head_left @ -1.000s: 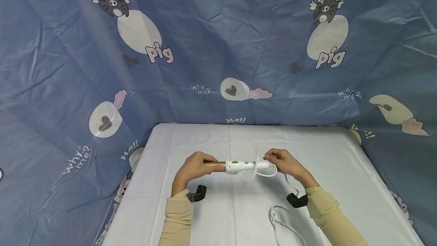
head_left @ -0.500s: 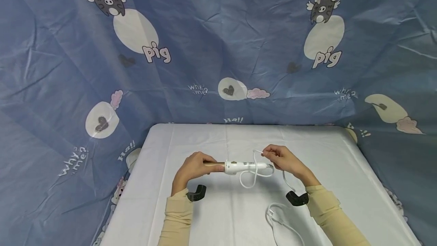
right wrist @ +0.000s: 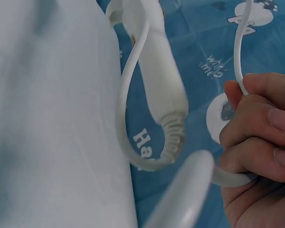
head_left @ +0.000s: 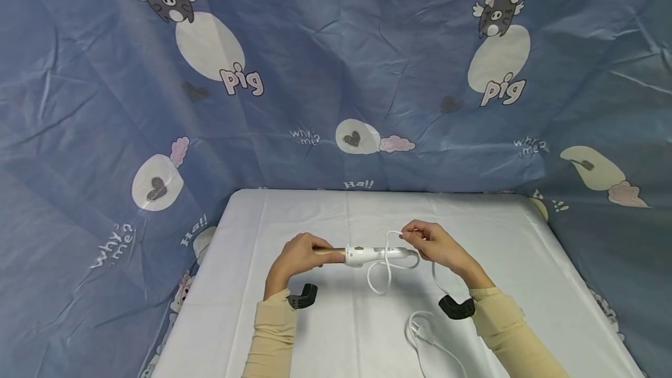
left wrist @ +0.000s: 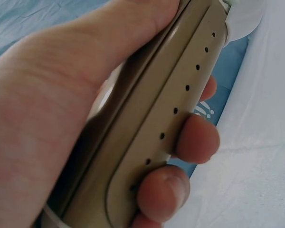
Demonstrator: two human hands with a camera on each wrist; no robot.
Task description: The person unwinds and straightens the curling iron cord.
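A curling iron with a white handle (head_left: pixel 362 255) and a gold barrel (left wrist: pixel 154 111) is held level above the table. My left hand (head_left: pixel 300 258) grips the barrel, thumb on one side and fingers curled round the other, beside a row of small holes. My right hand (head_left: pixel 433 244) pinches the white cord (right wrist: pixel 119 114) between thumb and index finger, just beyond the handle's end. The other fingers curl over a further stretch of cord. From the ribbed cord sleeve (right wrist: pixel 173 135), the cord loops back and crosses over the handle.
The rest of the cord hangs past the right wrist to a loop with the plug (head_left: pixel 415 326) near the front of the white-covered table (head_left: pixel 294 209). A blue printed cloth (head_left: pixel 315 74) stands behind and at both sides. Each wrist carries a black camera mount (head_left: pixel 457 307).
My right hand has shifted slightly left and up, drawing the cord with it. The cord loop below the handle has grown longer. The left hand keeps its grip on the curling iron.
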